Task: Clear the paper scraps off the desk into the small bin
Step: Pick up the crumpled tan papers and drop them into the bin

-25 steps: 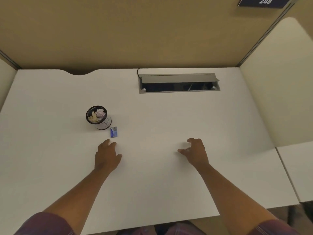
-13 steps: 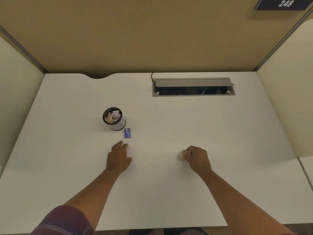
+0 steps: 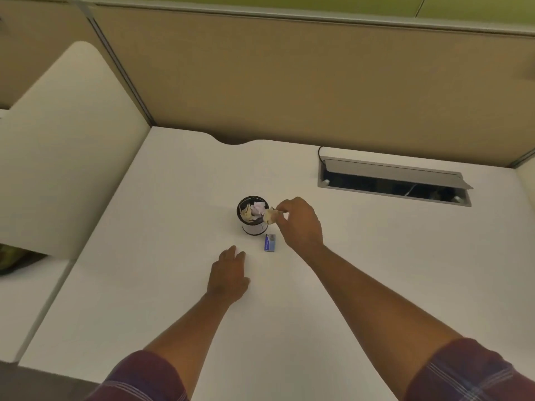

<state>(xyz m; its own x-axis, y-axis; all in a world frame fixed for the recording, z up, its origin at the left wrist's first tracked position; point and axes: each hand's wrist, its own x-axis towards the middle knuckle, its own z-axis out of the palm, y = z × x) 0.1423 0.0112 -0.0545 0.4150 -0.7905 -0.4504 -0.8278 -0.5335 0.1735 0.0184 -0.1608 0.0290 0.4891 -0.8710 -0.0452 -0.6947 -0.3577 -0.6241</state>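
The right hand (image 3: 301, 221) pinches a small, pale crumpled paper scrap (image 3: 270, 216) at the rim of the small bin (image 3: 252, 217), which holds other crumpled scraps. The left hand (image 3: 228, 277) lies flat and empty on the white desk (image 3: 376, 256), fingers loosely spread.

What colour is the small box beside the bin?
Blue box, right of the bin; head view.

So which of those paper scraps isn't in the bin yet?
The crumpled scrap pinched in the right hand at the bin rim. The pink scrap and tan scrap already lie inside.
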